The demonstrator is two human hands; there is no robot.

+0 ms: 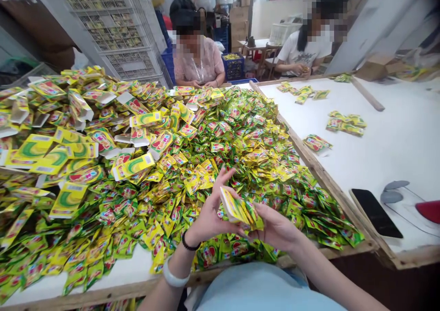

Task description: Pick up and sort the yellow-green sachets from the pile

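Both my hands are raised over the near edge of the table, holding a small yellow-green carton stuffed with sachets. My left hand grips the carton's left side, with two fingers stretched up. My right hand is closed on its right end from below. Under them spreads a big heap of green and yellow sachets. Flat and folded yellow cartons pile up on the left half of the table.
A wooden rail divides this table from a white table on the right, which bears small sachet clusters, a black phone and a wooden bar. Two people sit at the far end. White crates stack behind, at the left.
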